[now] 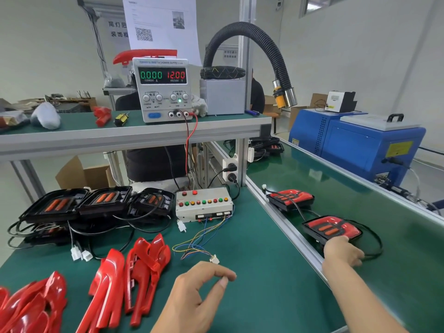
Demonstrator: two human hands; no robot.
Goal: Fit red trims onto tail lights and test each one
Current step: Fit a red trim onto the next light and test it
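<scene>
1. The right hand (342, 251) reaches over the aluminium rail (283, 222) onto the conveyor belt (360, 193) and rests on the near edge of a finished tail light (332, 228). Its fingertips lie at the light's rim and cable, but whether this grip is clamped on the housing or only touching it I cannot tell, since the hand covers the contact.
2. The left hand (199, 289) hovers above the desk (252, 260), holding nothing, thumb and forefinger curled close together just below the loose test connector (214, 259). Probably it is free to take the next part.
3. The light under the right hand already wears its red trim; a second trimmed light (290, 198) lies farther up the belt. Judging by that, both are done and set there to be carried off.
4. Untrimmed black tail lights (96, 203) are stacked at the desk's left rear, and loose red trims (134, 272) are fanned out in front of them, within easy reach.
5. The button test box (204, 204) sits between stack and rail, its coloured wires running to the connector.
6. The power supply (163, 90) on the shelf above reads no current.
7. The trims at lower left are cut off by the frame; a seated person behind the shelf is mostly hidden.
</scene>
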